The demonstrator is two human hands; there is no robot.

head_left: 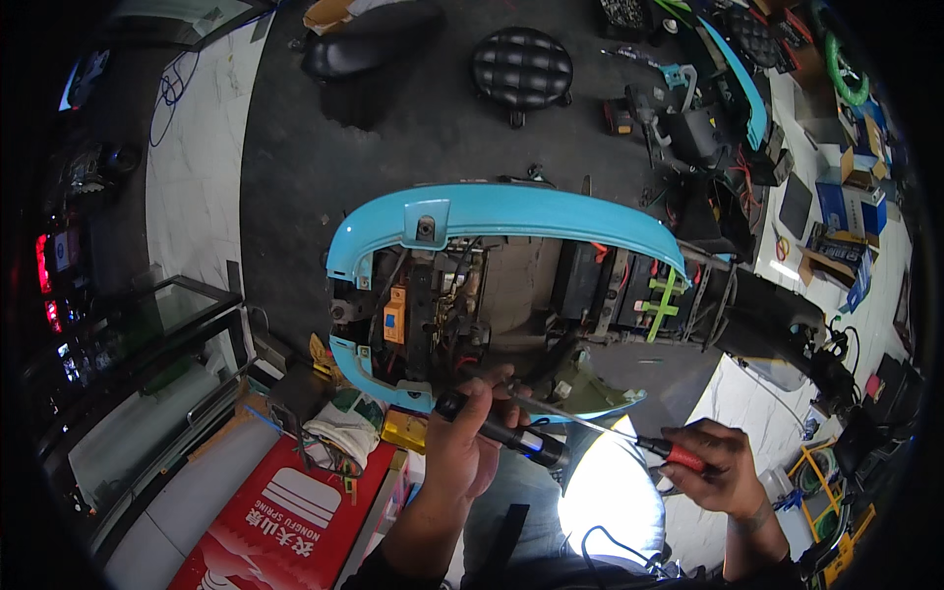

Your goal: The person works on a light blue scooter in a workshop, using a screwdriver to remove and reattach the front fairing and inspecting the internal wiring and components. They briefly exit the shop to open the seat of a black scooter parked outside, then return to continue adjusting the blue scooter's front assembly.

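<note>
My left hand (462,450) is closed around a black flashlight (526,442), with a blue glow near its head. A bright patch of light falls on the floor and my leg beyond it. My right hand (716,468) grips a screwdriver (680,454) by its red and black handle. Its long thin shaft points left, and the tip end lies by the fingers of my left hand. Just beyond my hands stands an opened scooter body with turquoise side panels (521,208). Wiring, an orange box (394,315) and black batteries (580,275) show inside it.
A red carton (280,511) lies at the lower left, beside a cloth and a yellow box (404,429). A glass case (167,324) stands at the left. A black seat (374,44) and a quilted round stool (521,69) are at the back. Tools and boxes crowd the right.
</note>
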